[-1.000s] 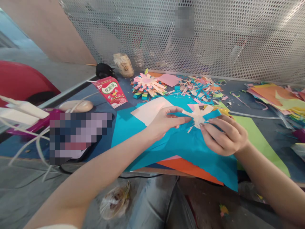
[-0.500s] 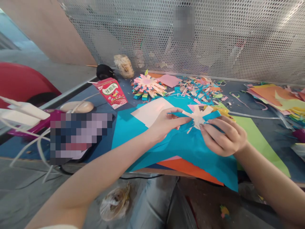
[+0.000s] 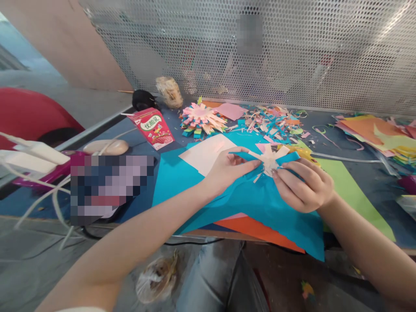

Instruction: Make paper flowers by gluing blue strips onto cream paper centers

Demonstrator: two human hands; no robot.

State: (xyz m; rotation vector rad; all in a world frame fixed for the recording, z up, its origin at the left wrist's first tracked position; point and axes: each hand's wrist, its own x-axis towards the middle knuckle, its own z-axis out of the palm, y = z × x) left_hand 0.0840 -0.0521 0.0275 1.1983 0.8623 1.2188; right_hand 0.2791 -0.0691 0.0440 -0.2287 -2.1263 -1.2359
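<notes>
Between my hands is a paper flower [image 3: 269,161] with a pale, strip-cut layer on top and blue strips sticking out below it. My left hand [image 3: 231,167] pinches its left side, thumb stretched toward the pale centre. On the right side, my right hand [image 3: 305,184] grips it with the fingers bent around a blue strip. The flower is held just above large blue paper sheets [image 3: 201,195]. A pale pink sheet [image 3: 208,151] lies on the blue paper, left of the flower. Parts of the strips are hidden behind my fingers.
A layered paper flower [image 3: 203,117] and a heap of paper scraps [image 3: 276,121] lie at the back. A red drink carton [image 3: 154,128] and a blurred phone [image 3: 112,186] are at left. Green paper [image 3: 360,199] and stacked coloured paper [image 3: 377,130] lie right. Perforated metal [image 3: 211,52] rises behind.
Hardly anything differs. The camera view has shifted slightly, and my right hand has moved a touch to the left. Both hands keep their hold on the paper flower.
</notes>
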